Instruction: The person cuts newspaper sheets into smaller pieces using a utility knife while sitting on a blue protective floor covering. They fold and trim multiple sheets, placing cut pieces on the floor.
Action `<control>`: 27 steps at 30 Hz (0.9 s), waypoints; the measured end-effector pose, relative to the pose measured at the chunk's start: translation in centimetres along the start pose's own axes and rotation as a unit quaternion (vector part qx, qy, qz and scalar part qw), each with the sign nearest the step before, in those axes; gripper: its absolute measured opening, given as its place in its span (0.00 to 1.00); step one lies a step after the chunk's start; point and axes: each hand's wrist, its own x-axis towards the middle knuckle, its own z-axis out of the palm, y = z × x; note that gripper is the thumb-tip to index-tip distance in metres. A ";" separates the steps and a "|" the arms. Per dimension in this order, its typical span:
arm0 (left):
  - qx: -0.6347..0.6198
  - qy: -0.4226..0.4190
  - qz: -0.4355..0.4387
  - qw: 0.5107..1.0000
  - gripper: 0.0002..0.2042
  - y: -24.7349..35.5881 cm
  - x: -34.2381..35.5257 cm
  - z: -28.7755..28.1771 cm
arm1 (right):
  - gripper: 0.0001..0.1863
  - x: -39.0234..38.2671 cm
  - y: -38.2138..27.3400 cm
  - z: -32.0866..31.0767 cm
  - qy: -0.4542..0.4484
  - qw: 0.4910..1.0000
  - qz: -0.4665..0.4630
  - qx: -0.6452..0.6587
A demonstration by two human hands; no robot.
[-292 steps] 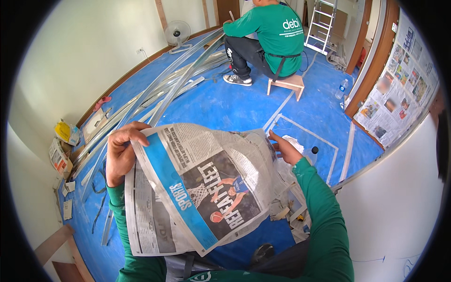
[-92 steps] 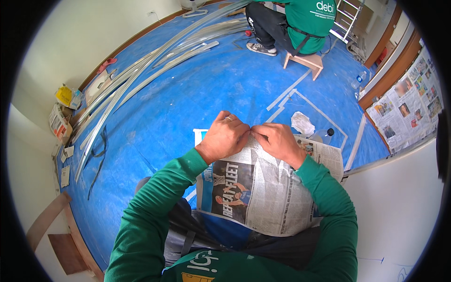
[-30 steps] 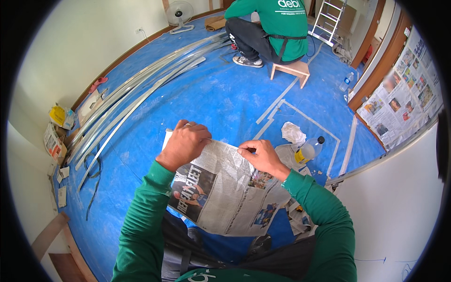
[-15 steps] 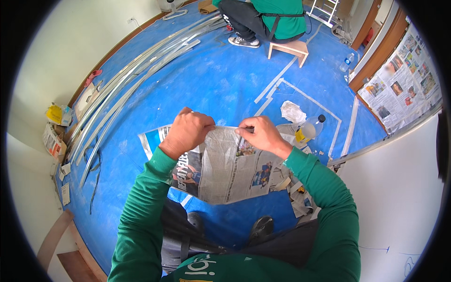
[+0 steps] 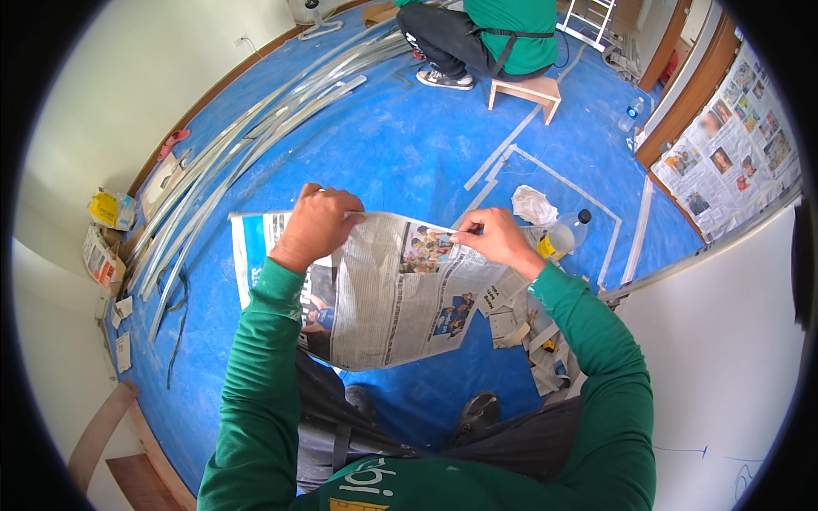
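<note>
A sheet of newspaper [image 5: 375, 289] hangs in front of me, stretched between my two hands by its upper edge. My left hand [image 5: 317, 223] pinches that edge left of the middle, fingers closed. Farther right, my right hand [image 5: 498, 238] grips the same edge between thumb and fingers. The sheet sags below the hands, with print and colour photos facing me. Its left end extends past my left wrist. Just beyond my right hand stands a clear plastic bottle [image 5: 563, 235] with a dark cap and yellow label.
Blue sheeting [image 5: 358, 145] covers the floor. Long metal strips [image 5: 247, 136] lie along the left. Paper scraps [image 5: 532, 341] are heaped right of my feet, and crumpled white paper [image 5: 534, 205] lies beyond the bottle. A person [image 5: 511, 34] sits on a wooden stool [image 5: 528, 89] ahead.
My hands have moved apart along the newspaper's upper edge, the left one left and up, the right one slightly right. The sheet is spread wider and flatter.
</note>
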 end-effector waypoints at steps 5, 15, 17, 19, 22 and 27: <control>-0.091 -0.024 0.019 0.995 0.07 3.6 0.1 3.8 | 0.12 0.0 -2.1 1.0 -0.024 0.999 -0.044 -0.018; -0.115 -0.044 -0.026 0.992 0.06 3.3 0.4 3.0 | 0.14 -0.1 0.2 -1.7 -0.047 0.998 -0.026 -0.016; -0.116 -0.042 -0.017 0.992 0.06 2.7 0.4 2.7 | 0.14 -0.1 1.4 -3.0 -0.056 0.997 -0.037 -0.026; -0.118 -0.046 -0.020 0.992 0.06 2.2 0.3 2.6 | 0.14 -0.3 2.5 -3.9 -0.060 0.997 -0.042 -0.025; -0.117 -0.057 -0.035 0.991 0.07 1.6 0.2 2.7 | 0.13 -0.7 4.0 -5.0 -0.074 0.996 -0.020 -0.035; -0.083 -0.047 -0.057 0.994 0.07 0.2 -0.1 2.6 | 0.12 -0.9 3.1 -6.3 -0.025 0.995 -0.030 -0.087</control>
